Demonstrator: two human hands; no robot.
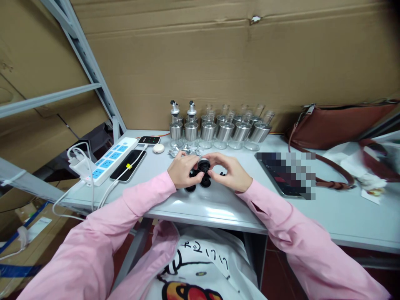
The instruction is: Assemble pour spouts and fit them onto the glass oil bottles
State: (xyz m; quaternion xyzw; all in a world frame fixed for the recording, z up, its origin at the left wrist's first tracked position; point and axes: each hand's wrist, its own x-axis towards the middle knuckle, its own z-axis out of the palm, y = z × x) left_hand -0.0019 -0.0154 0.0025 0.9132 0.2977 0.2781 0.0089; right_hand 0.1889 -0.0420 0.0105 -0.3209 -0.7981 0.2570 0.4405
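1. Two hands meet at the table's [218, 208] near edge: the left hand [181, 170] and right hand [230, 173] both pinch a small black cap [203, 166], fingertips closed on it from either side, steadying it.
2. More black caps [190, 187] lie beneath, within easy reach.
3. Beyond stands a row of steel-sleeved glass bottles [225, 131]; two at the left already wear pourer tops.
4. A power strip [109, 160] and phone [128, 165] lie to the left.

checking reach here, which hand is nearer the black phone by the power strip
Left. The left hand sits just to the right of the black phone; the right hand lies farther right, beyond the small black parts.
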